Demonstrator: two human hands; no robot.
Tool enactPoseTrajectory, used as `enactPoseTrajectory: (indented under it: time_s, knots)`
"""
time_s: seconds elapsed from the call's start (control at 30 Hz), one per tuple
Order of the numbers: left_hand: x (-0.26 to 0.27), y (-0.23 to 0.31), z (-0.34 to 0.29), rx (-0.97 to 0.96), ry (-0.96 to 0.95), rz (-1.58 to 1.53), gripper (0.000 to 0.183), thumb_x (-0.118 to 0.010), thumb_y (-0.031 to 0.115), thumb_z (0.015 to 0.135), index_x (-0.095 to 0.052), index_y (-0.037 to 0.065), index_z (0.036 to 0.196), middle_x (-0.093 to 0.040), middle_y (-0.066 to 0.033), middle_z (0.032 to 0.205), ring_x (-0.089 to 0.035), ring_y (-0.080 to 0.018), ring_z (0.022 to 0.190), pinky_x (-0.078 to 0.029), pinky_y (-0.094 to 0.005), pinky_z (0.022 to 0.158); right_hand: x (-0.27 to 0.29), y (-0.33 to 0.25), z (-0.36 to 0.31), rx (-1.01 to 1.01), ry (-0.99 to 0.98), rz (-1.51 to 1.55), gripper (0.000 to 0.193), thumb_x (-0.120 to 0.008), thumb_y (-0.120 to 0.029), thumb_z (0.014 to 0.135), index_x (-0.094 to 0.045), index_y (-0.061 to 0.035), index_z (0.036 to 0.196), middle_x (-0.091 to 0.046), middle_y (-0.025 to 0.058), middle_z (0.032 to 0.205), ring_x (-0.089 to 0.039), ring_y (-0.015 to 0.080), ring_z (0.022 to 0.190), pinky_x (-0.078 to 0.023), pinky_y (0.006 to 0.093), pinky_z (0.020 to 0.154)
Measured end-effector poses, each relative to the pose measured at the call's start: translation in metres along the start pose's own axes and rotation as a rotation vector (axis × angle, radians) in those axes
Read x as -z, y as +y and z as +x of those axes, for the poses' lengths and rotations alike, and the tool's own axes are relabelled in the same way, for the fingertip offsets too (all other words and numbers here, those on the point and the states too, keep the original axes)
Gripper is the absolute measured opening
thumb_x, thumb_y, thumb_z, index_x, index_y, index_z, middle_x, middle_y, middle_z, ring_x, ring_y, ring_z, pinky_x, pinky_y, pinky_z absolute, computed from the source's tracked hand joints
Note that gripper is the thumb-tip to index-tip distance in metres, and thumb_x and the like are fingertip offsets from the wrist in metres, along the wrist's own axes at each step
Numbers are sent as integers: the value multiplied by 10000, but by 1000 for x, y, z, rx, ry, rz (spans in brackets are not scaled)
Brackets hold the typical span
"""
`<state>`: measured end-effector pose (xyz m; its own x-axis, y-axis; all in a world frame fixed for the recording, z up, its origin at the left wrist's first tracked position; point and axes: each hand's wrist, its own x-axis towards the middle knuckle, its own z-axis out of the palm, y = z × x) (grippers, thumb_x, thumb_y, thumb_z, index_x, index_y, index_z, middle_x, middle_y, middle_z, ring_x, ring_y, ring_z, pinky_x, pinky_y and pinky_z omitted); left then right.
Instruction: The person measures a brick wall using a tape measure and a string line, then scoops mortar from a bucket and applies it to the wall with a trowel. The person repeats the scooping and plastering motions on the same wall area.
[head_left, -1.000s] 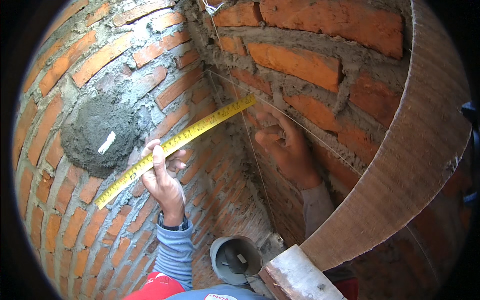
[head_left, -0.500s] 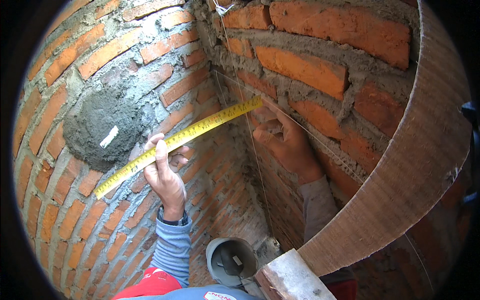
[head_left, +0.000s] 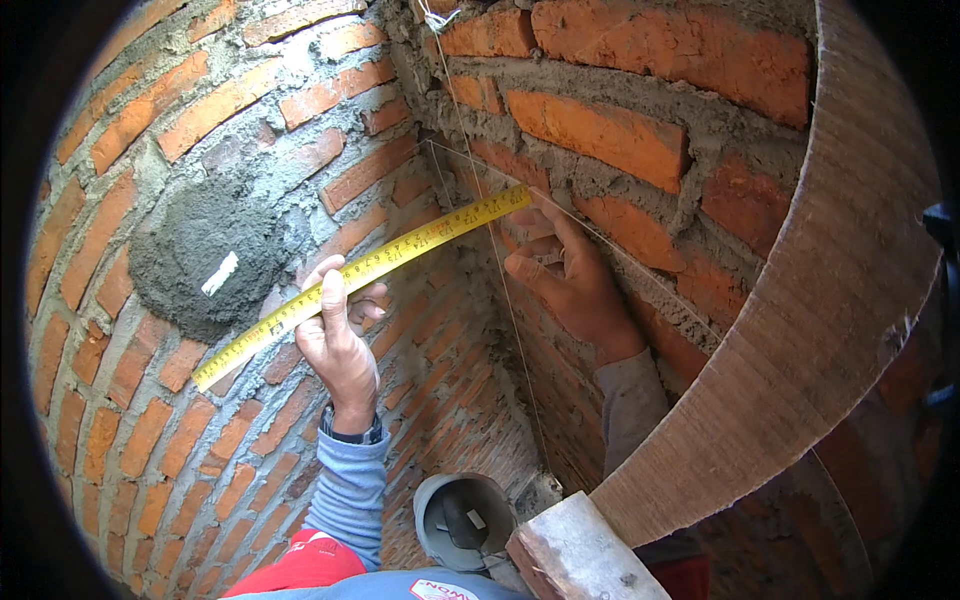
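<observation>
A yellow tape measure [head_left: 400, 250] slants across a brick corner, low on the left and higher on the right; only its blade shows, no case. The left hand [head_left: 338, 345] is closed on it near the middle, thumb on the printed face and fingers behind. The right hand [head_left: 585, 295] is half curled, its thumb apart from the index finger, whose tip is at the tape's upper end; whether it presses or barely touches, I cannot tell. That end meets, or nearly meets, a thin pale string [head_left: 620, 252] running along the right wall. A second string [head_left: 511, 315] hangs down the corner and crosses the tape in view.

The step in hand looks like taking a measurement between wall and string. The next move seems to call for a steady blade, its end lined up without pushing the string aside.

The tape is smooth, thin and slightly bowed. Around it, the left wall [head_left: 190, 435] and right wall [head_left: 650, 150] are rough orange brick with coarse grey joints. On the left wall sits a rounded, grainy lump of dark mortar [head_left: 190, 235] bearing a small white strip [head_left: 220, 273]. Nearest the viewer are a brown, rough-grained board [head_left: 760, 350], a pale-topped block [head_left: 585, 545] and a smooth, round grey container [head_left: 428, 515].
</observation>
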<state>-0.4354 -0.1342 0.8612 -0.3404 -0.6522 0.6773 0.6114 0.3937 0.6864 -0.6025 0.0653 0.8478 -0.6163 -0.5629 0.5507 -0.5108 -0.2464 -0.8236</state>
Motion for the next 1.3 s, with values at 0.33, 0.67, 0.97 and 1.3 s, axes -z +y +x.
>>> enactPoseTrajectory:
  time_s: [0.33, 0.67, 0.97, 1.3]
  knots:
    - [43, 3, -4, -140, -62, -146, 192, -526, 179, 1063, -621, 36, 1148, -679, -95, 940, -643, -173, 724, -522, -293, 654, -16, -3, -9, -224, 62, 356, 367, -694, -248, 1040, -641, 1, 1303, -680, 55, 993, -643, 93, 801, -534, 251, 679]
    - [28, 39, 6, -148, -404, -26, 296, -466, 280, 1097, -574, 5, 1118, -623, -120, 867, -605, -181, 763, -499, -320, 728, -19, -29, -57, -55, -259, -14, 273, -781, -219, 964, -784, -28, 1159, -745, 82, 874, -684, 148, 725, -570, 305, 688]
    - [-6, -6, 91, 234, -279, -208, 304, -474, 183, 1104, -633, 3, 1290, -546, -17, 777, -521, -124, 665, -472, -286, 620, 6, -79, -77, 729, 74, -1056, 205, -791, -241, 936, -765, -62, 1033, -721, 52, 888, -713, 243, 856, -564, 418, 845]
    - [-72, -159, 204, -2, -149, 877, 391, -645, 451, 952, -821, 119, 1061, -758, -256, 1001, -729, -446, 994, -565, -498, 867, 14, -114, -77, 367, 416, -1785, 213, -767, -159, 921, -738, -99, 1123, -680, 23, 932, -679, 186, 952, -506, 471, 928]
